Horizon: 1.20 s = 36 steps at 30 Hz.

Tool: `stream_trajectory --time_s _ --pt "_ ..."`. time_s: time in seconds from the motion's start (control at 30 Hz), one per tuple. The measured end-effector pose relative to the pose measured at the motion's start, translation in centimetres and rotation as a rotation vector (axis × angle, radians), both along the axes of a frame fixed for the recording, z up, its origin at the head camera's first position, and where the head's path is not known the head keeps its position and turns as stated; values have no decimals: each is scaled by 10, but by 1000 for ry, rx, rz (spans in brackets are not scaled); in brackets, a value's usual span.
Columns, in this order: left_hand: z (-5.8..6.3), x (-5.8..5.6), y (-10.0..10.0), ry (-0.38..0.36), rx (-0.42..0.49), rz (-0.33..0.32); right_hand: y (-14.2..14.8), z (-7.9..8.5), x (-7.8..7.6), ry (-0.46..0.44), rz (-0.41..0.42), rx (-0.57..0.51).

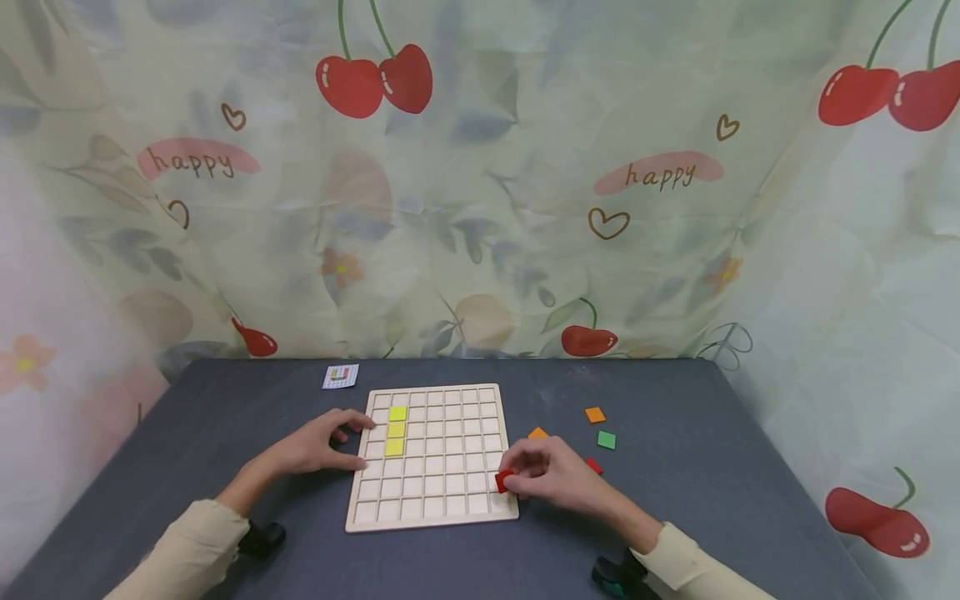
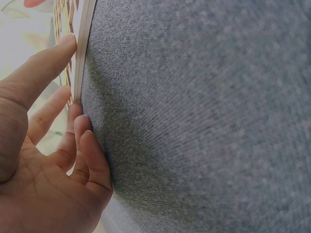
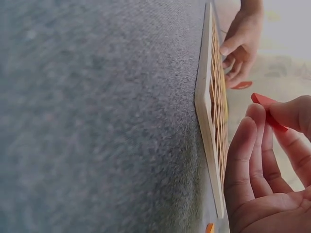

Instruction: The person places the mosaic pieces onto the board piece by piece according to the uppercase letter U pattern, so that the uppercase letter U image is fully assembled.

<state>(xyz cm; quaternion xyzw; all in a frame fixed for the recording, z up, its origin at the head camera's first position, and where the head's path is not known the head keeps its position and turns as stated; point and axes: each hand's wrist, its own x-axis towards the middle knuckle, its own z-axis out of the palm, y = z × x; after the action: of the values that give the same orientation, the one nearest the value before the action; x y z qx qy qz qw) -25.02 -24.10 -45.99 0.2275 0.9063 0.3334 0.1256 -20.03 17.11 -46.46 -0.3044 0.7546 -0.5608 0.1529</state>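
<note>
A wooden grid board lies on the dark table, with three yellow square tiles in a column near its left side. My left hand touches the board's left edge, its thumb and fingertips spread along the rim; in the left wrist view that hand has its last fingers bent near the cloth. Between thumb and fingertips, my right hand pinches a red square tile over the board's right edge. The right wrist view shows this red tile tilted and raised above the board.
Right of the board lie an orange tile, a green tile, another orange tile and a partly hidden red tile. A small patterned card lies behind the board. A printed curtain hangs behind the table.
</note>
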Motion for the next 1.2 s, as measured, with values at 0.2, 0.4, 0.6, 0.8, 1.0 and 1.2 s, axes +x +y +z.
stream_trajectory --time_s 0.2,0.4,0.6,0.8,1.0,1.2 --pt "0 0 1 -3 -8 6 -6 1 -4 11 -6 -6" --pt "0 0 1 -10 -3 12 -15 2 -9 24 22 -26" --pt "1 1 1 -20 1 19 -25 4 -11 14 101 -30" --pt "3 2 3 -23 2 29 -39 7 -16 35 137 -13" --pt "2 3 2 -22 -7 42 -52 8 -23 17 139 -22" --pt "1 2 1 -18 -2 35 -62 4 -33 -2 126 -30"
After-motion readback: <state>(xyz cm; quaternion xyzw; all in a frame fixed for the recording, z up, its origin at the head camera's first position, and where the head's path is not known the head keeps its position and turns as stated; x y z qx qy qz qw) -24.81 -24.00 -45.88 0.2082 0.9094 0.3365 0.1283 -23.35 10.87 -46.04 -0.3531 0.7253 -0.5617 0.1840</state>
